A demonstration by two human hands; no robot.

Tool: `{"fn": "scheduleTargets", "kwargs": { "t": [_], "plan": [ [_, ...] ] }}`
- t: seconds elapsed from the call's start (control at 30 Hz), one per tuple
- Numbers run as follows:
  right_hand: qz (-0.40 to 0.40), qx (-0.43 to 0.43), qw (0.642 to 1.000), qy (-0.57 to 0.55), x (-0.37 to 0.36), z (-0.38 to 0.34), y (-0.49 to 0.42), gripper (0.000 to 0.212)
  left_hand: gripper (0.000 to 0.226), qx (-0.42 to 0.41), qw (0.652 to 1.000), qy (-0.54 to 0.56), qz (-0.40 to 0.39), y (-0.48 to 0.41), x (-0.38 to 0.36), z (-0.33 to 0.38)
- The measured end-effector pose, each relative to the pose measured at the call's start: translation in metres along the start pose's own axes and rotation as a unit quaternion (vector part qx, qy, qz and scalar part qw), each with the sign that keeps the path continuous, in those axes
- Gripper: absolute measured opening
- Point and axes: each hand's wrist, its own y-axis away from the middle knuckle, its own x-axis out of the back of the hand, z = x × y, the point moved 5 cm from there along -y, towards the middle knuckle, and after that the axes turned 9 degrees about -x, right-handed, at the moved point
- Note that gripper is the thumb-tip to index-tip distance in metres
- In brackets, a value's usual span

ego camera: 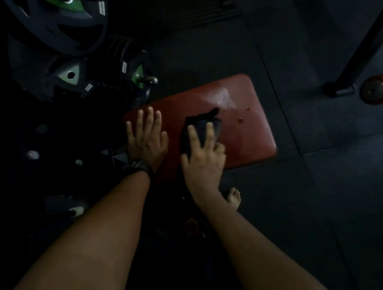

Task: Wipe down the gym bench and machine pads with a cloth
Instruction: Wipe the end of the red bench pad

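Observation:
A red padded gym bench [246, 138] lies across the middle of the view. A dark cloth [202, 126] sits on its near-middle part. My right hand [203, 154] presses down on the cloth with two fingers stretched over it and the thumb at its left edge. My left hand [146, 135] rests flat on the left end of the pad, fingers straight and spread, a dark watch on the wrist. A wet sheen and two droplets [240, 120] show on the pad beyond the cloth.
Black weight plates [58, 30] with green hubs hang on a rack at the upper left, one peg [149, 78] jutting near the bench. A dark machine leg [345, 88] and a red plate [374, 90] stand at the right. My bare foot [234, 197] is on the dark rubber floor.

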Motion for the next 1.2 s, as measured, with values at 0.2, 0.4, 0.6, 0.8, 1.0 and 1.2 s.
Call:
{"fn": "scheduleTargets", "kwargs": {
  "t": [0.2,0.4,0.6,0.8,1.0,1.2],
  "plan": [
    [0.011,0.197,0.978,0.072,0.012,0.007,-0.06,0.07,0.083,0.094,0.994,0.021,-0.048,-0.011,0.002,0.02],
    [0.076,-0.063,0.995,0.012,0.024,0.061,-0.049,0.071,0.093,0.101,0.995,0.008,0.002,-0.002,-0.007,0.026],
    [0.033,0.034,0.999,-0.018,-0.007,-0.005,0.01,0.075,0.083,0.085,0.996,0.013,0.022,-0.004,-0.009,0.02],
    [0.026,0.139,0.988,0.065,0.019,0.021,-0.074,0.069,0.084,0.092,0.995,0.025,0.028,-0.007,-0.006,0.02],
    [0.105,-0.101,0.989,-0.004,0.021,0.061,-0.038,0.069,0.083,0.088,0.995,0.027,0.036,-0.006,-0.008,0.021],
    [0.029,0.032,0.999,-0.018,0.001,-0.006,-0.019,0.068,0.083,0.088,0.995,0.027,0.032,-0.006,-0.008,0.018]
  ]
}}
